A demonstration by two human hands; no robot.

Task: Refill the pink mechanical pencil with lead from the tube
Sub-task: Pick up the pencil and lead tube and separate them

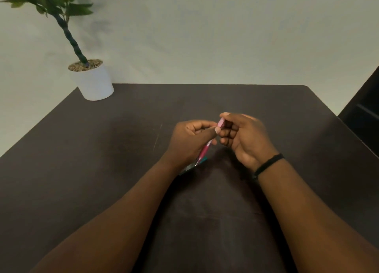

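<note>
The pink mechanical pencil [205, 149] is held slanted above the dark table, tip down and toward me. My left hand [188, 141] grips its barrel. My right hand [244, 135] pinches the pale pink top end [221, 122] between thumb and fingers. Just beneath the left wrist a dark and teal object [192, 165] lies on the table, mostly hidden; it may be the lead tube, but I cannot tell. No loose lead is visible.
A white pot with a green plant [92, 82] stands at the table's far left corner. The dark table [102, 170] ends at a pale wall behind. A black chair or panel [365, 108] is at the right edge.
</note>
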